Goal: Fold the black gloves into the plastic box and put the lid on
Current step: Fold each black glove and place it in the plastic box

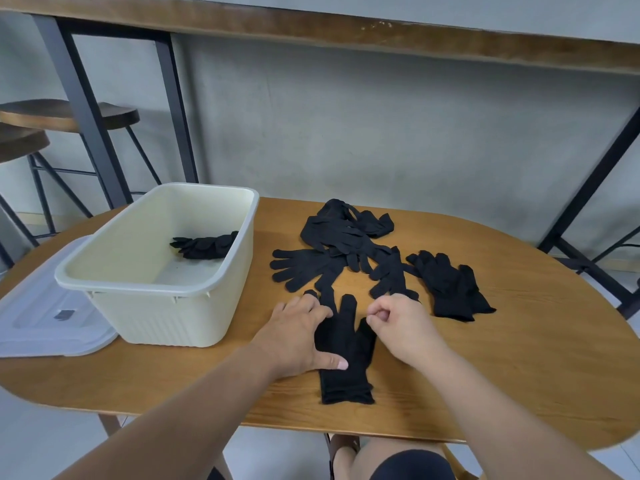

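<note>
A black glove (346, 344) lies flat near the table's front edge, cuff toward me. My left hand (301, 336) presses flat on its left side, thumb across the palm area. My right hand (398, 323) sits at the glove's right edge with fingertips pinched together; whether it pinches cloth I cannot tell. Behind them lies a loose heap of black gloves (346, 237), and another glove pile (450, 289) to the right. The cream plastic box (156, 306) stands at the left with folded black gloves (204, 245) inside. Its translucent lid (45, 327) lies flat left of the box.
The oval wooden table (519, 368) has bare room at the right and front. Wooden stools (52, 123) and black metal frame legs (86, 109) stand behind at the left; another metal frame (588, 216) is at the right. My knees show below the table edge.
</note>
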The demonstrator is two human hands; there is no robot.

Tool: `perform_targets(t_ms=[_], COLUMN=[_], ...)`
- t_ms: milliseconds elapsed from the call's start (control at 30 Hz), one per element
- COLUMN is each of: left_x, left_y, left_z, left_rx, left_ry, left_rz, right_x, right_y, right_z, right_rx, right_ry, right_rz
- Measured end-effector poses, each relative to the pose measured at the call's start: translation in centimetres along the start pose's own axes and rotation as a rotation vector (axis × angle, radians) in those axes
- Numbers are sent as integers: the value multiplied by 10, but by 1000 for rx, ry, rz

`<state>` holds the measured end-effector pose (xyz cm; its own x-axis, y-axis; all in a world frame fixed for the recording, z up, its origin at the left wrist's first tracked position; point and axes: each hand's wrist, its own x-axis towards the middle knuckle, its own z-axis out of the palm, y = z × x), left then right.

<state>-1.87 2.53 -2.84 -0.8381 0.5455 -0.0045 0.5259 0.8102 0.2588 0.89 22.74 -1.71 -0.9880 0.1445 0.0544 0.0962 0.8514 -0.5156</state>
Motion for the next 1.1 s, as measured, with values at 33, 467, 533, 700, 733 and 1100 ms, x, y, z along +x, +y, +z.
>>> perform_targets(t_ms=[33,467,533,700,733,1100], left_x=[-3,-33,-37,-43,-45,-55], left_y=[2,32,35,38,38,39], left_z=[-1,-3,-1,6,7,11], left_rx=[-13,-256,-217,-194,-193,-228], left_ry=[28,-124,-145,-83,-74,-76], left_rz=[22,141,165,166,172,203], right_x=[-4,6,7,4,4,-1], right_y=[2,13,12,8,7,9], right_z=[2,10,13,16,15,16], right_rx=[-4,117,111,204,240,88], right_ry=[-17,-66,-44,4,16,33], right_rz=[-3,265,260,255,271,227])
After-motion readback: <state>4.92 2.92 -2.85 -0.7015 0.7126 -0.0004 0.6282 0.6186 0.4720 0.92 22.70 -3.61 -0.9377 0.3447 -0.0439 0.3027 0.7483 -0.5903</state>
